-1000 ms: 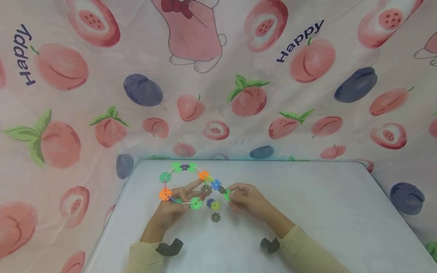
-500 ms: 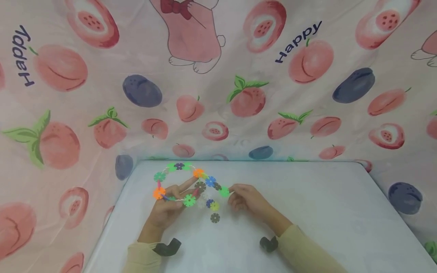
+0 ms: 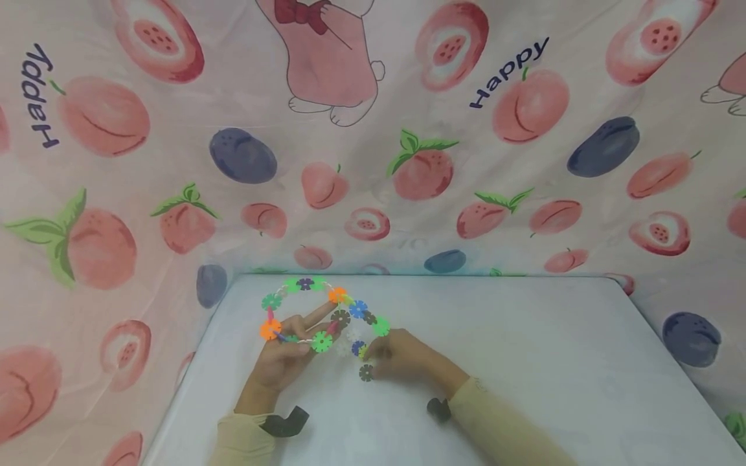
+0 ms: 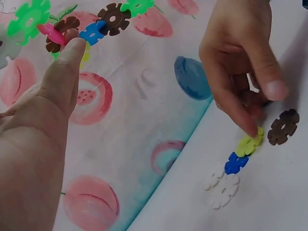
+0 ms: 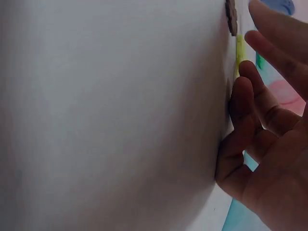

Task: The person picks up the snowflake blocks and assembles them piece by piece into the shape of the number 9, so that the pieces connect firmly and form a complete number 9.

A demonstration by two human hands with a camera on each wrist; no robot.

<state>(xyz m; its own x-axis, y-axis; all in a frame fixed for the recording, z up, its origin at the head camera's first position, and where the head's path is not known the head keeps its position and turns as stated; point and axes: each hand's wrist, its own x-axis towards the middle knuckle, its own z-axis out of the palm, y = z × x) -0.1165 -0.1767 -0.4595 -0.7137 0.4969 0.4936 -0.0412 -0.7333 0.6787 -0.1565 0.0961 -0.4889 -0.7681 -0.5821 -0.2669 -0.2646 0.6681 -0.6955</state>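
My left hand [image 3: 281,364] grips a looped chain of interlocking plastic snowflake discs [image 3: 322,342], raised over the table. Orange, green, purple, pink and brown discs form the loop, and a tail of blue, brown and green ones sticks out to the right. My right hand [image 3: 408,357] reaches down to the loose discs, thumb and index finger apart. In the left wrist view its index fingertip is at the yellow disc [image 4: 250,143], touching or nearly so. The blue disc [image 4: 236,163] lies against the yellow one. Nearby are a brown disc [image 4: 284,127] and white discs [image 4: 224,191].
The white table [image 3: 524,362] extends to the right of both hands. Behind it hangs a fruit-printed cloth [image 3: 373,175]. Dark straps [image 3: 287,422] show at both wrists.
My right hand has let go of the green disc at the chain's tail and moved down and left to the loose discs. The left hand has shifted slightly left with the chain.
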